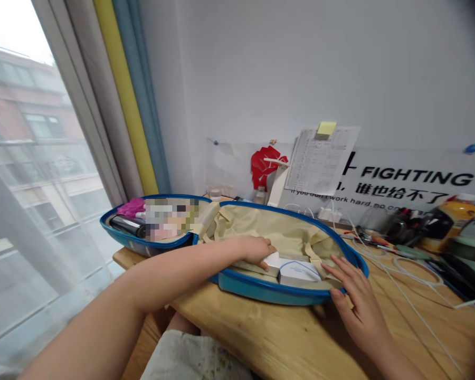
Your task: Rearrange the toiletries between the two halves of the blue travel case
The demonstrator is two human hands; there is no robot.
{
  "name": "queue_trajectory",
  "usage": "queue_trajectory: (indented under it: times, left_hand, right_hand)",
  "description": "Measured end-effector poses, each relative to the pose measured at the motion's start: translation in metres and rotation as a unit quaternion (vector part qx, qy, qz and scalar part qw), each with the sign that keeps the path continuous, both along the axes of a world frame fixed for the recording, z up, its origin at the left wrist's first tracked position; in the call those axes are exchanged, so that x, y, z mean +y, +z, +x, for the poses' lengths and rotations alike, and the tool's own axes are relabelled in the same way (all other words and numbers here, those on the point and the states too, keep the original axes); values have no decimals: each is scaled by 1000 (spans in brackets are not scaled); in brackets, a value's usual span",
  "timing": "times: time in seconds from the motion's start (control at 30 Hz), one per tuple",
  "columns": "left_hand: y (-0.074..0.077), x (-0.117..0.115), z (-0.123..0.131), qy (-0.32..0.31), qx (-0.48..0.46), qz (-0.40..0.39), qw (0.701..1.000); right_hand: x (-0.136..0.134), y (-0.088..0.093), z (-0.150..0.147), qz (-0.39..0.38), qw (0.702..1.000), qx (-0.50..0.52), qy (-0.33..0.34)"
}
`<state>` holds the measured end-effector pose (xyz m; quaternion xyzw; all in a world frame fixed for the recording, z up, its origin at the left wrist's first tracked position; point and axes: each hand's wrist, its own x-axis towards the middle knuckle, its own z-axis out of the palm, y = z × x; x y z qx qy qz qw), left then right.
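An opened suitcase (pixel 261 293) with a blue shell and beige lining lies spread on the wooden desk. My left hand (pixel 255 249) reaches into its right half, thumb and fingers closed around the left end of a white box (pixel 298 272) with a blue curved line on it. The box lies along the near wall, and part of its left end is hidden by my fingers. Over the near right rim is my right hand (pixel 354 298), fingers spread, holding nothing, its fingertips at the rim and lining beside the box's right end. Beige straps (pixel 312 252) hang inside this half.
In the suitcase's left half are a black cylindrical item (pixel 129 226), a purple bundle (pixel 130 207) and blurred-out things. White cables (pixel 415 272), pens and an orange-labelled bottle (pixel 447 221) occupy the desk's right. A paper sheet (pixel 320 158) stands behind; curtains (pixel 130 95) hang left.
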<state>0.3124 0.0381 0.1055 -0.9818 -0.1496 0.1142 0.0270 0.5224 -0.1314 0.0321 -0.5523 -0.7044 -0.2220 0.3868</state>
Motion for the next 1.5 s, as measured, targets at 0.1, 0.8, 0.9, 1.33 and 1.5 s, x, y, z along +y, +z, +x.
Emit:
queue_trajectory:
  times: [0.1, 0.8, 0.9, 1.33, 1.5]
  left_hand:
    - [-6, -1, 2, -1, 6, 0, 1000]
    - [54, 55, -317, 436, 29, 166, 884]
    - [43, 56, -328, 447, 46, 160, 879]
    - [63, 49, -315, 410, -6, 175, 895]
    - [86, 25, -252, 320, -190, 147, 917]
  right_hand:
    - [1, -1, 1, 3, 1000, 0, 2]
    - [7, -9, 7, 9, 1000, 14, 1]
    - [8, -10, 8, 14, 1000, 5, -2]
    - [5, -5, 4, 0, 1000, 11, 1]
    - [4, -5, 4, -7, 1000, 12, -2]
